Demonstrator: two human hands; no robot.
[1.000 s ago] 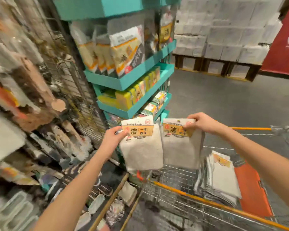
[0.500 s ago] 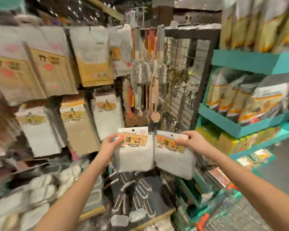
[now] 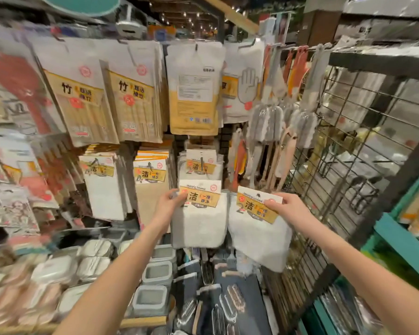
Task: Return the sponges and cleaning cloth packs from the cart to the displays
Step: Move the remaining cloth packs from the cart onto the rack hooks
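Below matching hanging white cloth packs, pinching 1 fluffy white yellow-carded cloth pack in left hand, twin pack in right hand; hang singly, hole aligned first.

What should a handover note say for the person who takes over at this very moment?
Left hand: pinches the header card of the left cloth pack.
Right hand: pinches the header card of the right cloth pack.
Both packs are held up just below the matching hung packs; neither is hung yet.
Done: both packs brought up to their matching stock.
Left: hang both, then go back to the cart, which is not in view.
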